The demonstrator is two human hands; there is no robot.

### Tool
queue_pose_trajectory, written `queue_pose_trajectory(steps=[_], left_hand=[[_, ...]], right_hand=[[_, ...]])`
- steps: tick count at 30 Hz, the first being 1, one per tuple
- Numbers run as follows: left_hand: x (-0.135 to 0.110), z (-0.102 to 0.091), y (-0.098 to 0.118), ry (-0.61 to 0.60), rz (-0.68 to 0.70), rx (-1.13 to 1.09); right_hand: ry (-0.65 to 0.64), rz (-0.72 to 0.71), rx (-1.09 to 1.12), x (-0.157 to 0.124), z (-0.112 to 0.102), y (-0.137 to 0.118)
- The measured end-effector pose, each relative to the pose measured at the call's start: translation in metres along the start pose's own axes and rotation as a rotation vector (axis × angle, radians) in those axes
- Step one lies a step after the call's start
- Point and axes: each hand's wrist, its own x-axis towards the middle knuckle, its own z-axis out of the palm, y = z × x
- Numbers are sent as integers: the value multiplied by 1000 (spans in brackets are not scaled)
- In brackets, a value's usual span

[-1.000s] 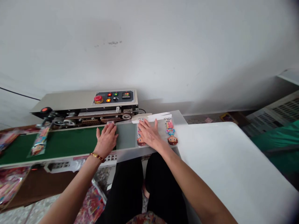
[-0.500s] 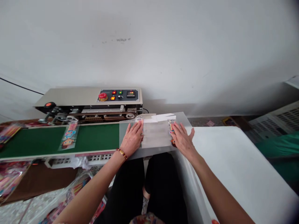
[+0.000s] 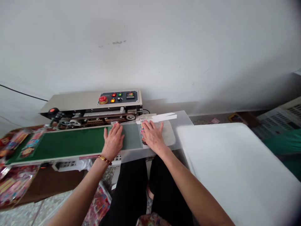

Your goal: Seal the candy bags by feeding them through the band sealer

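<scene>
Printed packets (image 3: 144, 141) lie under both hands in the head view, one beneath each palm. The right hand (image 3: 153, 135) rests flat on its packet, over a translucent sheet (image 3: 131, 136) fixed at the end of a green conveyor belt (image 3: 77, 142). Its fingers point away from the person, the thumb set apart from them; the grip is wide and closes on nothing. The packet shows along the left side of that hand, with a printed face near its lower end; the rest is covered.

The left hand (image 3: 113, 141) lies palm down at the right end of the belt, just beside the edge of the sheet. Its grip is loose as well, fingers extended and thumb out to the side. Only the top of its packet shows past the fingertips, so its full outline cannot be told. A bracelet (image 3: 104, 159) circles the left wrist.

Another packet, the far one (image 3: 31, 146), lies slantwise near the left end of the belt, well apart from the hands. Behind the belt stands a machine with a control panel (image 3: 118, 97), a red knob (image 3: 102, 99) and a lit display (image 3: 130, 95). White strips (image 3: 166, 117) lie along the back of the sheet, near the right hand's fingertips.
</scene>
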Motion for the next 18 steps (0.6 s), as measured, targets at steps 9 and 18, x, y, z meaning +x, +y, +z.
queue_pose_trajectory(steps=[9,18], left_hand=[[25,21,84,-157,211,-126],[23,24,77,-147,222,-135]], right_hand=[[27,70,12,-25,-30,41],[-134,38,-37,60,-31,7]])
